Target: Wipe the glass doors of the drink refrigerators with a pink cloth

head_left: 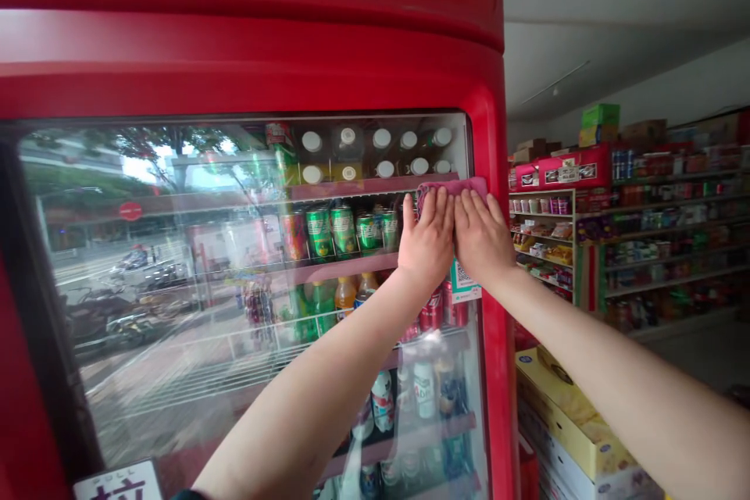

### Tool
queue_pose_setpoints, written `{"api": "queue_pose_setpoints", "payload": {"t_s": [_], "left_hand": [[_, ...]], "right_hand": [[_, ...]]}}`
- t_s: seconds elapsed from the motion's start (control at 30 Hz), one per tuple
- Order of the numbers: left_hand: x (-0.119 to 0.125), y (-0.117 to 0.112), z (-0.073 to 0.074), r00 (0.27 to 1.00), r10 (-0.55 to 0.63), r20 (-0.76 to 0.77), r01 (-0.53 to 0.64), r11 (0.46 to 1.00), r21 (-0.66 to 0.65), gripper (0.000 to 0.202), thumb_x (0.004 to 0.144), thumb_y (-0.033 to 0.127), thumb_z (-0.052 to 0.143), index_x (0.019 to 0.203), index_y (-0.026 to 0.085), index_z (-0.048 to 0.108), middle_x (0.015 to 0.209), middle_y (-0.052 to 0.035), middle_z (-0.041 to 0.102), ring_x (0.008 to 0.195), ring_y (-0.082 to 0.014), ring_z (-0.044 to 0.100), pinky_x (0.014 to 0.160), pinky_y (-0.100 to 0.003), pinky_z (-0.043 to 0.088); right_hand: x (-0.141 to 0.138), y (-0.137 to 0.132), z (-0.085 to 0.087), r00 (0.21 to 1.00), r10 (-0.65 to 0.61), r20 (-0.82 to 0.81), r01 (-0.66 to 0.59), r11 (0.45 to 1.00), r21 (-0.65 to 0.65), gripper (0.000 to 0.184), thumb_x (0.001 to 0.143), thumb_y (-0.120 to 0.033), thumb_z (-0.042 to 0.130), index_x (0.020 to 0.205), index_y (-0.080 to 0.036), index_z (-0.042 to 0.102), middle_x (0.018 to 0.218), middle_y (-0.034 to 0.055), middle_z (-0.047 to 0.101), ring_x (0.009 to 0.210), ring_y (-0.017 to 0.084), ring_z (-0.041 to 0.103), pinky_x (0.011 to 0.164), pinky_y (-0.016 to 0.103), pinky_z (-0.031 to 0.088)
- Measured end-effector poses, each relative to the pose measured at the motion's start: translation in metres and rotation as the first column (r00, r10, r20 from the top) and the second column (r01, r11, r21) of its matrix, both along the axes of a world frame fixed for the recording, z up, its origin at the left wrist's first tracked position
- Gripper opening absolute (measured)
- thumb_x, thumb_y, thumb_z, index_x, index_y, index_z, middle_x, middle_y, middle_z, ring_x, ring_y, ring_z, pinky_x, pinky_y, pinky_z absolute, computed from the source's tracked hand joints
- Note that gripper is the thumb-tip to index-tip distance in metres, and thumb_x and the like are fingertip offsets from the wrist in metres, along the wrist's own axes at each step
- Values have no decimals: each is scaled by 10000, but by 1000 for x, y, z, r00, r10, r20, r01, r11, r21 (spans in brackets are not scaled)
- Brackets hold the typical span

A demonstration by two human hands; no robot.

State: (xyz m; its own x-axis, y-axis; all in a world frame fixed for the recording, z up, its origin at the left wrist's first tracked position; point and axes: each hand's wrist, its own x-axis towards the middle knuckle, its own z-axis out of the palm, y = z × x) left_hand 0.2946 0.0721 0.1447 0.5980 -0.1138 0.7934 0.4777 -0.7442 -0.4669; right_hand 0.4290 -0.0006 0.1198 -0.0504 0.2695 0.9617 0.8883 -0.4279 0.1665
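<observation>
Side by side, my left hand point(427, 238) and my right hand point(481, 238) lie flat on a folded pink cloth point(454, 187). They press it against the upper right part of a drinks fridge's glass door, by the red frame point(492, 148). Fingers on both hands are stretched upward, not curled round the cloth, and the left thumb stands apart. Most of the cloth is hidden under my hands. A sticker with a QR code point(465, 281) shows on the glass just below them. Behind the glass are green cans point(343, 230) and white-capped bottles point(382, 139).
Lower shelves hold more bottles and red cans point(432, 311). A street with parked motorbikes reflects in the left glass. A pull sign point(120, 483) is at bottom left. Right of the fridge, yellow cartons point(577, 414) are stacked, with stocked store shelves point(673, 238) beyond.
</observation>
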Motion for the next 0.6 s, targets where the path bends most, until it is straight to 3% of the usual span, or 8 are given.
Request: {"api": "queue_pose_setpoints", "payload": {"t_s": [0.23, 0.4, 0.5, 0.6], "left_hand": [[-17, -3, -57, 995, 36, -97, -37, 999, -11, 658, 1094, 249, 349, 1745, 154, 356, 1817, -111, 335, 1696, -336, 302, 1382, -705, 230], [-37, 3, -101, 989, 57, -139, -61, 998, -24, 654, 1105, 293, 329, 1753, 202, 338, 1828, -78, 294, 1706, -297, 291, 1365, -682, 305], [-52, 9, -103, 988, 42, -147, -43, 999, -3, 648, 1116, 315, 313, 1750, 182, 332, 1830, -65, 281, 1719, -272, 253, 1367, -685, 298], [-62, 16, -75, 993, 39, -113, -39, 999, 0, 621, 1132, 309, 294, 1735, 178, 365, 1820, -60, 310, 1717, -258, 258, 1378, -698, 250]], "right_hand": [[-14, 1, -68, 999, 20, -33, -20, 1000, -12, 594, 1040, -74, 369, 1597, 72, 514, 1636, 345, 505, 1592, 434, 460, 1307, 651, 426], [-27, 3, -119, 996, 69, -55, -69, 998, 0, 746, 1023, -68, 396, 1759, -63, 275, 1698, 286, 447, 1611, 438, 415, 1272, 690, 465], [-29, 7, -126, 994, 97, -59, -98, 995, -12, 784, 1035, -109, 428, 1787, -128, 206, 1745, 251, 378, 1627, 433, 385, 1266, 704, 470], [-28, 12, -96, 992, 125, -16, -126, 991, -47, 711, 1071, -217, 492, 1741, -51, 318, 1744, 284, 368, 1642, 439, 360, 1294, 689, 438]]}}
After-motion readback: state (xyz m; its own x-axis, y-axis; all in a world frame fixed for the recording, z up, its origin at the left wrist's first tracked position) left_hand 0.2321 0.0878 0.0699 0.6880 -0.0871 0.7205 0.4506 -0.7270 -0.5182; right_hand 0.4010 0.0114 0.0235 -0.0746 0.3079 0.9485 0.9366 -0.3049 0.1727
